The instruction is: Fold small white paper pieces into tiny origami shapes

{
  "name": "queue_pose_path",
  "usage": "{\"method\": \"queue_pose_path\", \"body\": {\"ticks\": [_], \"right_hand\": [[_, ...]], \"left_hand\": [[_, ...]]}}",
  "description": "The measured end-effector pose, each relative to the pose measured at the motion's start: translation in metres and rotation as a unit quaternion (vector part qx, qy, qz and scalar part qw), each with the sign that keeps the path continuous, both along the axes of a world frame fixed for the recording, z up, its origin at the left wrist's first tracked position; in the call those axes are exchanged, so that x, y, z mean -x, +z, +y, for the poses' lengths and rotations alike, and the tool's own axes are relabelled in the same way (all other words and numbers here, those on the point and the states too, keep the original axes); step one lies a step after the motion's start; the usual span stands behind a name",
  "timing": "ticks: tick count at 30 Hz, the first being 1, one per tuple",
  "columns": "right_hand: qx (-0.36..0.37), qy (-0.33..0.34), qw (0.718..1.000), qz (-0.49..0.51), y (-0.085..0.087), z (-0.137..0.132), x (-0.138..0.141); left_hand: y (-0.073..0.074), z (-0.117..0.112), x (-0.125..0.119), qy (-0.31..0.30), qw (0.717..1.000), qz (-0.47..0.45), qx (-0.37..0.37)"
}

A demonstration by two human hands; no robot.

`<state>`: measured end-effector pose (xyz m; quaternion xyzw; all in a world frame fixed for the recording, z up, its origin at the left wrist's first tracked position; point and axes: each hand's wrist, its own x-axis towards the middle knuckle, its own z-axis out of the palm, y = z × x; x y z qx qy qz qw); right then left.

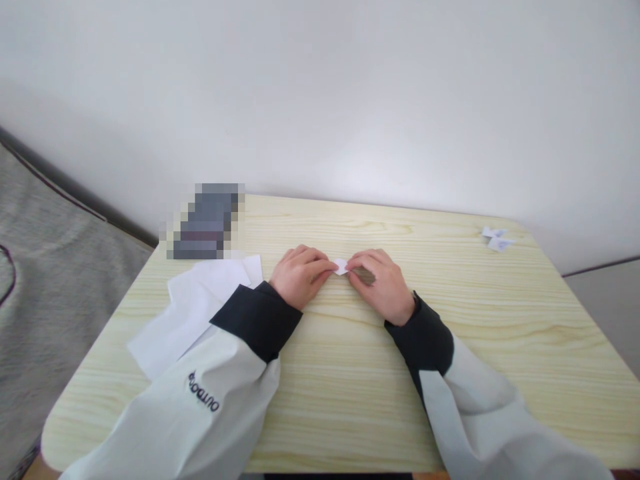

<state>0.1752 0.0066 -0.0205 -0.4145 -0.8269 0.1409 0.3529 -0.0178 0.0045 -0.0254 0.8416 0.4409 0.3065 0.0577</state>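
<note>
From the middle of the pale wood-grain table (345, 393), two light sleeves with black cuffs come in at about 8 and 4 o'clock; the left sleeve (200, 413) bears dark lettering. At 12 o'clock, just above the tabletop or resting on it, a small white paper piece (341, 267) sits between the hands. The left hand (299, 275) pinches its left edge, and the right hand (384, 283) grips the opposite edge; its folds look too small to make out. Loose white sheets (183, 310) overlap near 10 o'clock, partly behind the left sleeve. Farther off, a folded paper shape (496, 239) lies at 2 o'clock, and a blurred dark object (207, 220) towards 11, before the pale wall (350, 100).
</note>
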Motion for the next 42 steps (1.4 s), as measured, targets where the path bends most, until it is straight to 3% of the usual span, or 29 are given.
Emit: {"method": "queue_pose_path", "body": {"ticks": [4, 10, 15, 24, 34, 42], "right_hand": [[-0.012, -0.002, 1.000, -0.026, -0.0035, 0.0017, -0.0021], [0.053, -0.012, 0.999, -0.001, -0.0005, 0.0025, -0.0037], [0.087, 0.021, 0.996, 0.029, 0.0007, 0.0020, -0.0038], [0.069, 0.048, 0.996, -0.028, 0.0003, 0.0038, -0.0060], [0.067, -0.017, 0.996, -0.047, -0.0005, 0.0023, -0.0010], [0.064, -0.017, 0.996, -0.059, 0.0004, 0.0018, 0.0006]], "left_hand": [[-0.0011, 0.0003, -0.0005, 0.004, 1.000, 0.005, 0.001], [-0.0002, 0.0008, -0.0007, -0.003, 0.999, -0.023, 0.023], [0.0012, 0.0005, -0.0005, -0.004, 0.999, -0.013, 0.033], [0.0016, -0.0010, -0.0008, -0.004, 1.000, 0.012, 0.009], [0.0010, 0.0007, -0.0014, -0.003, 0.999, 0.007, 0.032], [0.0036, -0.0006, -0.0027, 0.000, 0.999, 0.004, 0.040]]}}
